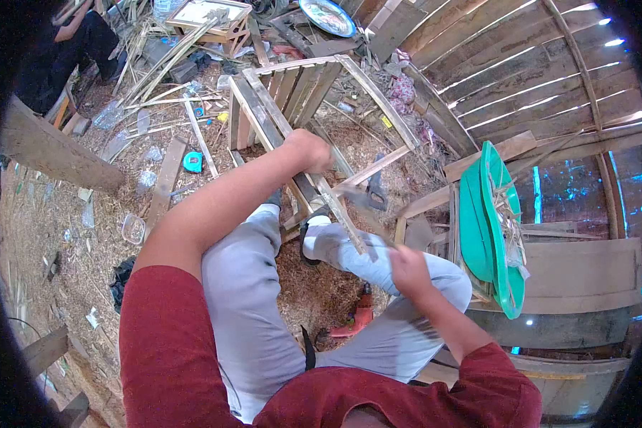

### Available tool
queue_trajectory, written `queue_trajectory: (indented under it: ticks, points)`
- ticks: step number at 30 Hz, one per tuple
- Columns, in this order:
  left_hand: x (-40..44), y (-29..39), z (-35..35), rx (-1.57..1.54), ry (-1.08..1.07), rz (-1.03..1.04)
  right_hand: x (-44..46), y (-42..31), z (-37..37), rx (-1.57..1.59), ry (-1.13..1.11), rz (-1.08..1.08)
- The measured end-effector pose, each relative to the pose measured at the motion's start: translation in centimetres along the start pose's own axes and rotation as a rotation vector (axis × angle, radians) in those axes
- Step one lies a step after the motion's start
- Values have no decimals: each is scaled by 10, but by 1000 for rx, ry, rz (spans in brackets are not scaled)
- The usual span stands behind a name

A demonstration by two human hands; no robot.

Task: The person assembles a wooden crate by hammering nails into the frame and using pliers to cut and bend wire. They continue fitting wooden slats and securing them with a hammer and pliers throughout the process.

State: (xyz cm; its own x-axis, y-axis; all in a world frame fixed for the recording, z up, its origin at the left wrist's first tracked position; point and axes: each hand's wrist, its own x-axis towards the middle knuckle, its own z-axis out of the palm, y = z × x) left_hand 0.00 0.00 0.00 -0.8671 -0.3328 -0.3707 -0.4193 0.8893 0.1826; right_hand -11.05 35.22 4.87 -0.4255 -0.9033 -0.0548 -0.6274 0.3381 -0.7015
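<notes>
My left hand (310,151) is closed on a rail of a slatted wooden frame (272,118) that stands tilted in front of my knees. From under this hand a narrow wooden strip (342,214) runs down toward my right thigh. My right hand (410,269) is closed beside the strip's lower end, above my right knee. It grips a long thin tool (378,227), smeared by motion, whose kind I cannot make out. Behind it, a dark flat object (376,191) lies on the ground. A red power drill (357,319) rests between my legs.
A teal tape measure (192,162) lies left among wood strips and shavings. At right stands a green plastic tub (486,228) with scraps, beside a plank wall (535,64). A wooden post (60,150) juts in at left; another person (64,57) sits behind it.
</notes>
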Motion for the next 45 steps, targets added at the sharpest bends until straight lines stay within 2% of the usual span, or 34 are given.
queue_trajectory:
  ticks: [2, 5, 6, 9, 10, 13, 16, 19, 23, 26, 29, 32, 35, 38, 41, 44, 45]
  points:
    - [0, -2, 3, -16, 14, 4, 10, 1, 4, -227, -119, 133]
    - [4, -2, -1, -73, 104, 27, 10, -21, -15, -64, 0, 83]
    - [2, -2, 3, -75, 71, 26, 5, -36, -12, 0, 25, 5]
    - [2, -4, -1, -66, 24, 7, 9, -18, -12, -267, -63, -348]
    - [3, -4, 0, -66, 12, -4, 11, -17, -9, -361, -76, -304]
    - [8, -6, 2, -68, 29, -3, 15, -12, -16, -418, -91, -376]
    - [3, -2, -2, -71, -16, -11, 19, -12, -22, -318, -117, -544]
    - [9, -3, 0, -51, -21, -22, 30, 5, -12, -609, -94, -185]
    - [11, -3, 0, -53, -87, -60, 21, -10, -13, -369, -39, -228]
    - [14, -2, -1, -31, -103, -53, 23, -2, -24, -427, -135, -495]
    - [12, -1, -2, -26, -99, -76, 25, 11, -13, -465, -179, -69]
    - [18, -5, 4, -8, -93, -51, 21, -13, -16, -225, -207, -59]
    - [16, -8, 6, -8, -51, 17, 15, -28, -11, -113, -88, -105]
    - [17, -8, 8, -30, -19, -22, 24, 2, -7, -293, -122, -27]
    - [8, -8, 5, -46, 41, -2, 26, -2, -10, -84, -62, 140]
    - [0, -5, -1, -70, 63, 6, 23, -37, -22, 226, -46, 173]
    - [2, -4, 0, -66, 48, -4, 21, -45, -23, 240, -36, 135]
